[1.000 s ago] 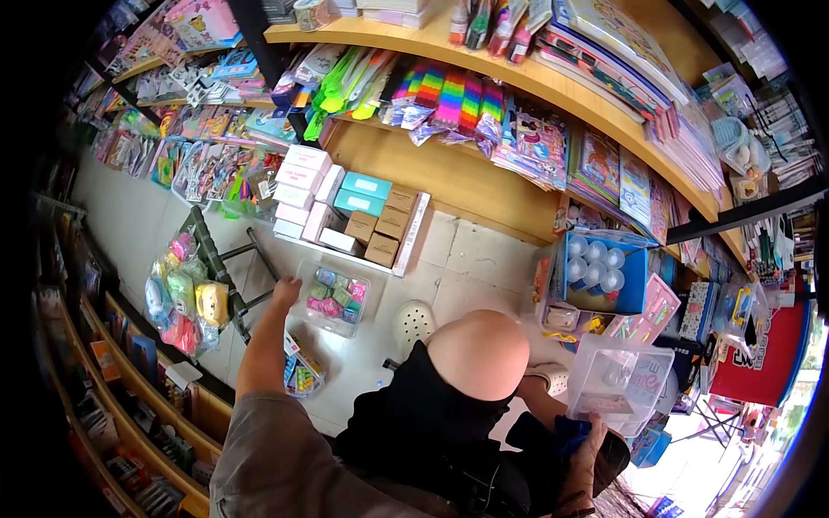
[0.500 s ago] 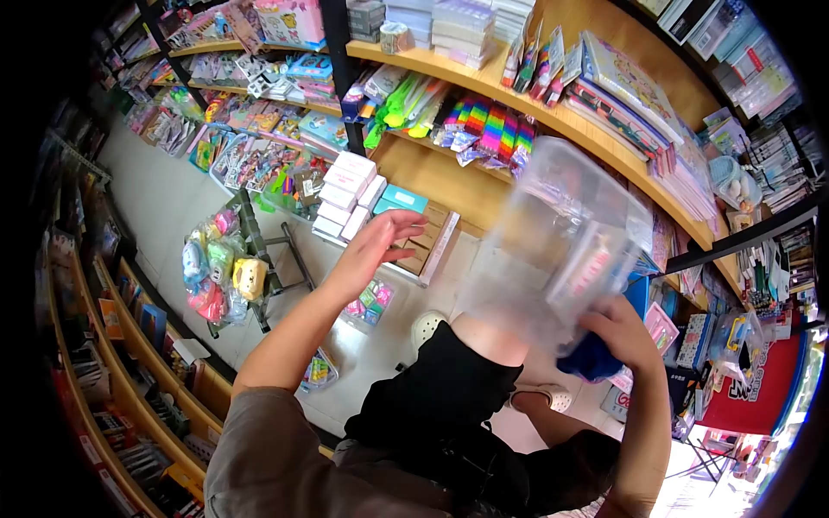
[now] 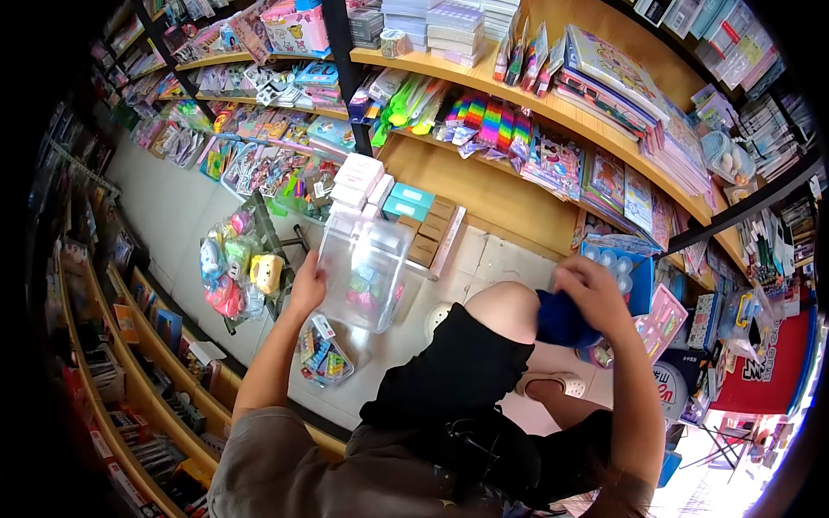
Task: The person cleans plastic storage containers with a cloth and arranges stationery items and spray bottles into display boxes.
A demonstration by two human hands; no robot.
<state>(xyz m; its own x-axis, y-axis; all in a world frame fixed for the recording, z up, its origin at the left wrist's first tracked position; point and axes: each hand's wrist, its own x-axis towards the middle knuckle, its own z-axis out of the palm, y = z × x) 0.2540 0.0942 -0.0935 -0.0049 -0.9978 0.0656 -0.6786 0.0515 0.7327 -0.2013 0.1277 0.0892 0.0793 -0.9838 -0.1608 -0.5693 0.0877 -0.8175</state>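
Note:
My left hand [image 3: 309,283] grips the left edge of a clear plastic box [image 3: 380,302], held tilted above the floor. Through its see-through wall, small colourful items show below. A dark blue cloth [image 3: 563,321] is bunched under my right hand [image 3: 596,292], whose fingers close round it beside my bare knee. Past the box stand stacked white boxes [image 3: 356,179], teal boxes [image 3: 408,201] and brown cartons [image 3: 432,233]. A small tray of colourful items [image 3: 325,356] sits on the floor below my left hand.
Wooden shelves [image 3: 518,99] packed with stationery curve across the front. Bagged plush toys [image 3: 233,268] rest on a folding stool to the left. A blue box with clear round items [image 3: 626,272] stands at right. Low wooden shelving [image 3: 155,371] runs along the left side.
The clear box has moved from my right side over to the left, and my left hand, empty before, now grips it. My right hand keeps the blue cloth.

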